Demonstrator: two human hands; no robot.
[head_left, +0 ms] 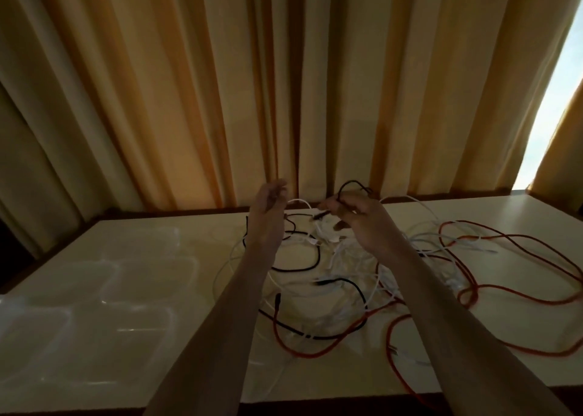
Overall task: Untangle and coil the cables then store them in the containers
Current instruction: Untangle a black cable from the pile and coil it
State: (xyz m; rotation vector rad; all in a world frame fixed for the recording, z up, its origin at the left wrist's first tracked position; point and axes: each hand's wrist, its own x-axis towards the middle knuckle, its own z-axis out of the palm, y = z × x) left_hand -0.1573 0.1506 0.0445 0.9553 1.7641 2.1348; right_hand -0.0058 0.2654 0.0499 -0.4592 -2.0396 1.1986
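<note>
A tangle of cables lies on the pale table [176, 226]: white cables [353, 258], a black cable [299, 269] and a long red cable [504, 292] that spreads to the right. My right hand [356, 217] is raised over the far side of the pile and grips a black cable, a loop of which stands above the fingers. My left hand [268, 207] is raised beside it, fingers loosely curved. A white cable arcs between the two hands; whether the left hand holds it is unclear.
Several clear plastic containers [94, 305] stand on the left part of the table. Orange-beige curtains [284, 84] hang right behind the table's far edge. A bright window gap [549, 122] shows at the right.
</note>
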